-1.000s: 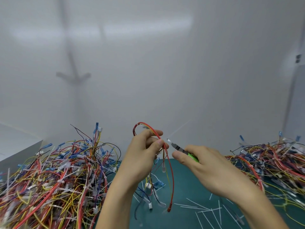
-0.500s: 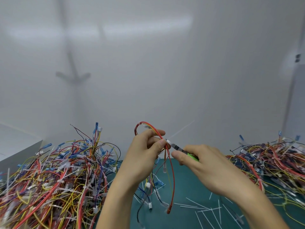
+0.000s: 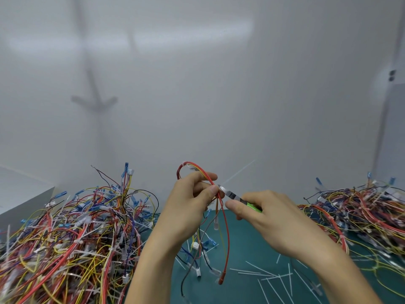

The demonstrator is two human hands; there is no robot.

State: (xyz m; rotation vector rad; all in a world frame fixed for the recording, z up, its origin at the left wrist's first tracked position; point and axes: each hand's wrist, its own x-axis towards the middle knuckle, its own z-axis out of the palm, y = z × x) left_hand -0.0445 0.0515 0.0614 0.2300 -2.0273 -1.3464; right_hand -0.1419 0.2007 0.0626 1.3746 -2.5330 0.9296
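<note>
wire bundle (image 3: 226,227) pinched in our left hand (image 3: 186,211) over the teal mat (image 3: 252,249) at 6 o'clock, right hand (image 3: 278,218) gripping green cutters (image 3: 234,195) from 4 o'clock; we'd keep the tips on the white tie (image 3: 238,171) only, off red insulation.

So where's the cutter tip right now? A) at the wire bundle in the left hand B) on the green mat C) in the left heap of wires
A: the cutter in the right hand has its tip at the wire bundle that the left hand pinches, by the thumb.
</note>
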